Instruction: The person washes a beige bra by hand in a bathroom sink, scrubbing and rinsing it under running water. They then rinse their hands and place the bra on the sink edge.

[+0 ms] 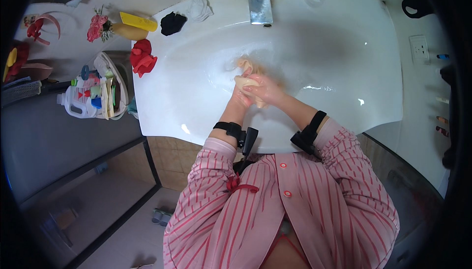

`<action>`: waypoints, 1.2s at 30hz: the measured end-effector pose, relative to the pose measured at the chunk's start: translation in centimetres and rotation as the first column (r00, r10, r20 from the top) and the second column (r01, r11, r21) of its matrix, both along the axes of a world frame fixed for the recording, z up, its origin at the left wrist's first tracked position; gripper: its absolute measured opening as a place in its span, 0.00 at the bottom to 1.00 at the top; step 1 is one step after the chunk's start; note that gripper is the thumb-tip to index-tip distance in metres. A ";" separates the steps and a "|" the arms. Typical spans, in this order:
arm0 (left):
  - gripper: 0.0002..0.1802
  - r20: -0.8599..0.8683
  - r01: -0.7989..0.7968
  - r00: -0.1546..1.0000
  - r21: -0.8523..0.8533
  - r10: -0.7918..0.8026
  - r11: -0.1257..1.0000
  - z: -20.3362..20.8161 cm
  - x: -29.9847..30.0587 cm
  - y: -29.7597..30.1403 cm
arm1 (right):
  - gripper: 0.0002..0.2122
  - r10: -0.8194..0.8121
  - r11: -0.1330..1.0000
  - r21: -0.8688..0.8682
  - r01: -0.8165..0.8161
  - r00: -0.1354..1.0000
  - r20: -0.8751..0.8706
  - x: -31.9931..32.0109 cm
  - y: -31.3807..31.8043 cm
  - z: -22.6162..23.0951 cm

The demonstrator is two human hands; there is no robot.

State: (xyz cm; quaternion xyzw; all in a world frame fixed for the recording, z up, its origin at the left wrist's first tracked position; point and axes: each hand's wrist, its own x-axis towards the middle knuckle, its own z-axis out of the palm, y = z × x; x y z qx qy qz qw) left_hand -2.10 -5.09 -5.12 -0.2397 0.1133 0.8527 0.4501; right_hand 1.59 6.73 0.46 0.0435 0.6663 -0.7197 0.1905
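Over the white sink (pixel 182 77) my two hands are pressed together around a wet cream-coloured cloth (pixel 246 82). My left hand (pixel 241 97) grips it from the left and below. Curled over it from the right is my right hand (pixel 267 90). Part of the cloth trails into cloudy, sudsy water beyond my fingers, and a pale fold hangs below them. What kind of garment it is, I cannot make out. Black straps with small devices circle both my wrists.
A metal tap (pixel 259 4) rises at the far rim. Along the left rim lie crumpled red cloth (pixel 143 58), black cloth (pixel 172 24) and white cloth (pixel 200 9). Further left are a yellow tube (pixel 138 22), roses (pixel 98 27) and a translucent jug (pixel 78 103). A wall socket (pixel 419 50) is at right.
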 end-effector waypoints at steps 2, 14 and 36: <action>0.30 -0.015 -0.015 1.000 -0.030 0.014 0.999 -0.4 0.3 0.3 | 0.15 -0.009 0.998 0.057 0.013 0.998 -0.068 0.1 -0.1 0.8; 0.26 -0.159 -0.012 0.984 -0.499 -0.078 0.866 2.1 2.6 3.4 | 0.13 0.215 0.651 0.757 0.057 0.943 -0.255 -1.2 0.7 3.0; 0.37 -0.003 -0.276 0.442 -0.952 -0.897 -0.133 1.0 -0.1 1.9 | 0.29 0.356 0.189 0.974 -0.127 0.933 0.053 -0.8 5.4 -4.2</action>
